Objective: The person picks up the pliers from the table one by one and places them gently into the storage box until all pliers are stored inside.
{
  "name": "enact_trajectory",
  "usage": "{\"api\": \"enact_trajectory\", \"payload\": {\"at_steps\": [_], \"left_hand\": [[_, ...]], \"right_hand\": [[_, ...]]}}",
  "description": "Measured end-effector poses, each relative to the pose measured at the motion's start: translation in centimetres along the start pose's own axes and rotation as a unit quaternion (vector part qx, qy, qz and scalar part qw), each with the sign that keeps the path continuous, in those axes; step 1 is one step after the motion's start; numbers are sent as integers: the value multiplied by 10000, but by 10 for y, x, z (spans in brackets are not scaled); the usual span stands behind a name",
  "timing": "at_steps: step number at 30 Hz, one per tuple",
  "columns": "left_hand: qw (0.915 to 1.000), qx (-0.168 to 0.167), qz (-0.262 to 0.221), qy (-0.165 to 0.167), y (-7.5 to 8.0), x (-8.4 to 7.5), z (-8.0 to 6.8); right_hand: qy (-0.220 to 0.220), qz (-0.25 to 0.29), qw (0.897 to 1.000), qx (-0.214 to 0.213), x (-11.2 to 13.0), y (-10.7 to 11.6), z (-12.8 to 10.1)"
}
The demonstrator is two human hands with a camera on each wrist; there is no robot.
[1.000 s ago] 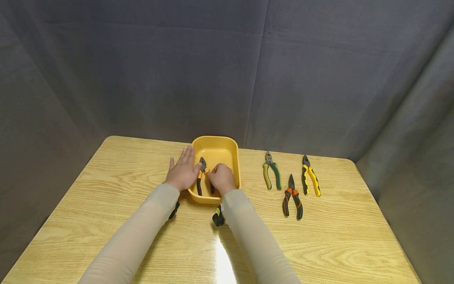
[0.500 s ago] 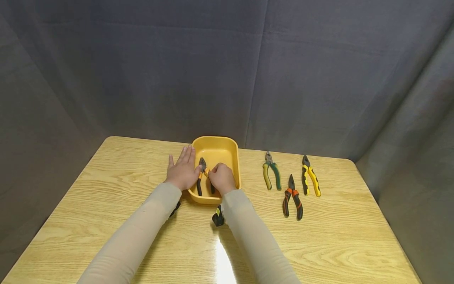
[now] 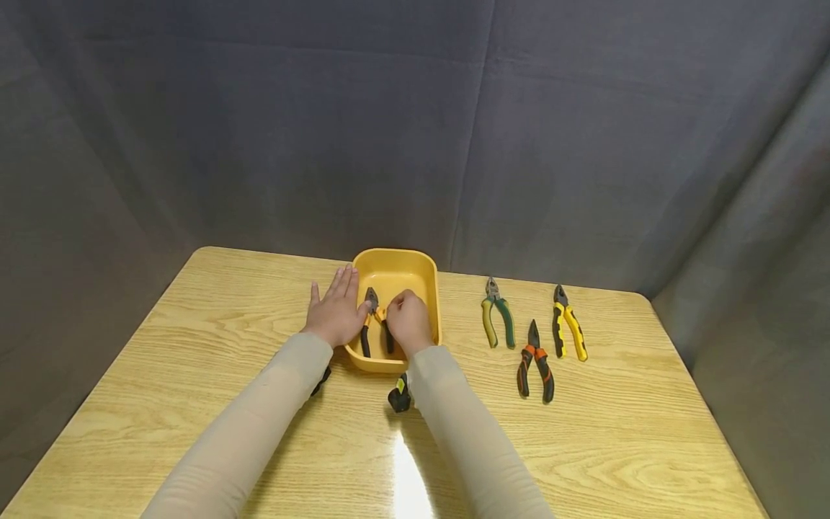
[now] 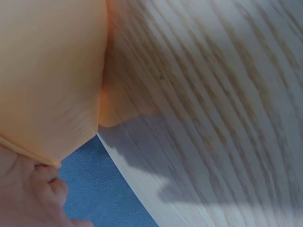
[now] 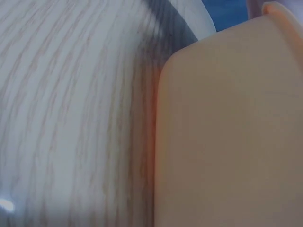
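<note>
Tub walls [image 3: 433, 288] hem pliers [image 3: 371, 317]; open above.

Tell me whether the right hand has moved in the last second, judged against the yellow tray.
Yes, slightly. The right hand has shifted a little further away from the person, deeper over the yellow tray, still on the pliers inside it.

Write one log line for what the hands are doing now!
left hand: steadies tray | right hand: on orange pliers in tray
</note>
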State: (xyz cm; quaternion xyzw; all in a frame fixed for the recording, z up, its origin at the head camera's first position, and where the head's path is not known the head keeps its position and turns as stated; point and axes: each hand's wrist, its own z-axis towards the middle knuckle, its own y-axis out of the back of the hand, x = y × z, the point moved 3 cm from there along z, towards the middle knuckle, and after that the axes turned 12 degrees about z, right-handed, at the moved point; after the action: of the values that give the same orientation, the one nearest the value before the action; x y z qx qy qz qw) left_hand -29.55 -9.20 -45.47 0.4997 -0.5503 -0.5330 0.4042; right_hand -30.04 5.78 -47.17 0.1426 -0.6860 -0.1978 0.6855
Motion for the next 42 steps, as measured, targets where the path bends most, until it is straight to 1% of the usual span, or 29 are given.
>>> {"api": "enact_trajectory", "payload": {"at_steps": [9, 15, 19, 21, 25, 29, 32, 35, 42], "left_hand": [[9999, -74, -76, 16, -3, 0, 1], [9998, -72, -169, -2, -2, 1, 0], [9998, -97, -201, -15, -1, 0, 0], [9997, -66, -222, -28, -2, 0, 0], [9996, -17, -266, -38, -2, 0, 0], [9995, -100, -296, -53, -3, 1, 1], [9995, -83, -309, -66, -4, 1, 0], [9994, -73, -324, -90, -3, 1, 0], [9993, -144, -322, -124, -3, 2, -1]], "right_hand": [[401, 496, 9974, -342, 7, 4, -3], [712, 934, 9909, -665, 13, 11, -8], [909, 1085, 9870, -755, 15, 14, -9], [994, 1121, 9856, -789, 15, 16, -10], [1341, 1202, 9791, -950, 16, 18, -14], [1813, 1180, 9691, -1185, 19, 20, -17], [2086, 1145, 9619, -1345, 19, 22, -18], [2210, 1157, 9575, -1449, 19, 23, -19], [2302, 1231, 9516, -1622, 20, 27, -19]]}}
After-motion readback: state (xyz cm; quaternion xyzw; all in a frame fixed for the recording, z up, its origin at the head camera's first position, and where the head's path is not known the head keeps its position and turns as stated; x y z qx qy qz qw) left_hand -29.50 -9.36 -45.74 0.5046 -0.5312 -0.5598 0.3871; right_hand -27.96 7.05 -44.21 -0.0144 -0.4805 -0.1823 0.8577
